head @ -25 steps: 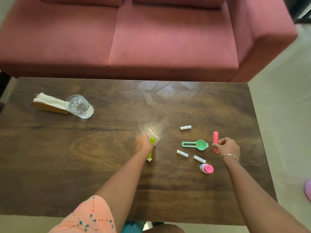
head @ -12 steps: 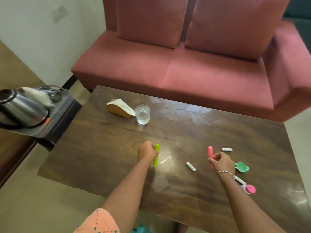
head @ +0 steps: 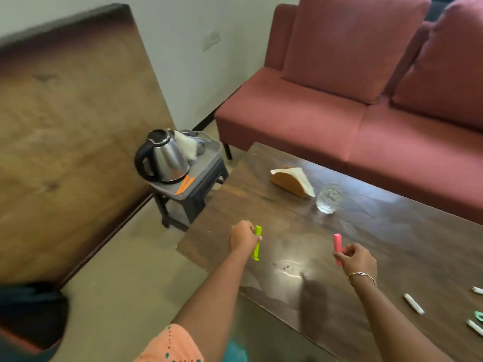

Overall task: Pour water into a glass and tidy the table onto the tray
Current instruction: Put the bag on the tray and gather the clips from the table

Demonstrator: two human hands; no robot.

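Observation:
My left hand [head: 242,236] grips a lime green clip [head: 257,243] above the near left corner of the dark wooden table [head: 392,246]. My right hand [head: 357,259] holds a pink clip [head: 337,245] upright over the table's middle. A clear glass [head: 328,197] stands beside a wooden napkin holder [head: 291,181] near the far edge. To the left of the table, a grey tray [head: 206,163] on a small stool carries a steel kettle [head: 163,159], a white cloth and two orange sticks [head: 185,184].
Small white tubes [head: 413,303] and a green scoop [head: 479,315] lie at the table's right edge. A red sofa [head: 366,105] runs behind the table. A large wooden panel [head: 65,142] stands at the left, with bare floor between it and the table.
The view has swung left, bringing the tray and kettle into sight. Both hands have lifted their clips off the table and carried them leftward.

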